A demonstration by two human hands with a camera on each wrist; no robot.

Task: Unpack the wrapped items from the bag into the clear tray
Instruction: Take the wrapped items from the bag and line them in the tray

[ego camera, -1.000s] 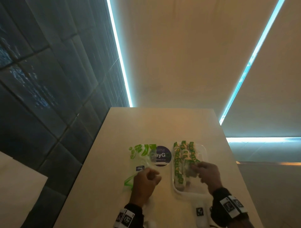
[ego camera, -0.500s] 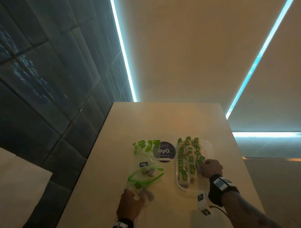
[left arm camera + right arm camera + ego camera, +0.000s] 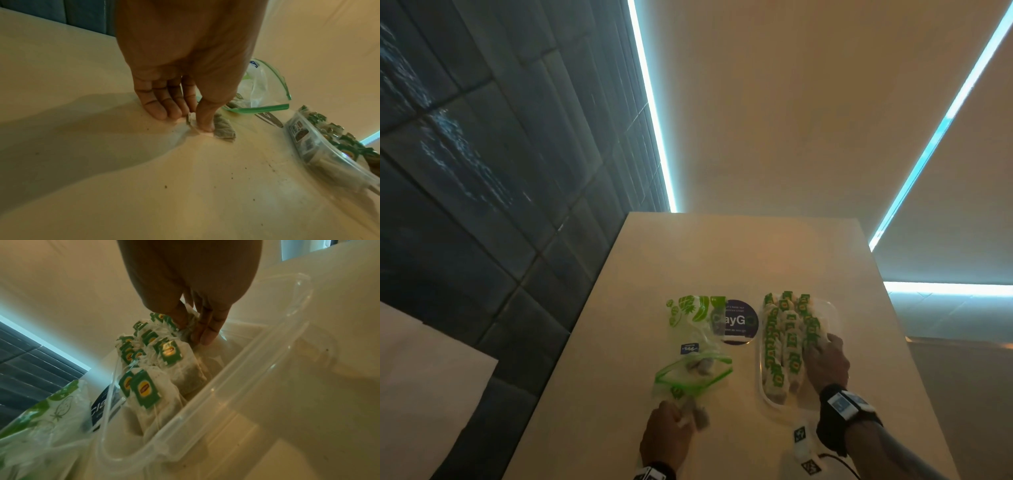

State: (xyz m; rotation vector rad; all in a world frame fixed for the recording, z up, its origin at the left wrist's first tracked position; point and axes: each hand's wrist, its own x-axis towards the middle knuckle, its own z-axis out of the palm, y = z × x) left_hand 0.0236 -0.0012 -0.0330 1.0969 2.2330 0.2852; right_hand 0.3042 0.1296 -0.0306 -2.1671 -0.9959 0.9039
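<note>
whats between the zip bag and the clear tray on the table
In the head view, a dark round sticker lies on the table between the zip bag and the clear tray, partly under the bag's edge; nearer the hands the stretch is bare.

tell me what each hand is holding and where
Left hand pinches a tea bag at its near edge; right hand grips a tea bag at its top.

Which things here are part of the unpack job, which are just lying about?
Job:
- zip bag, mouth open, on the table
- clear tray with rows of tea bags
- tea bag pinched by the left hand on the table
- right hand, fingers on a tea bag in the tray

Lying about:
- round dark sticker between bag and tray
- table
</note>
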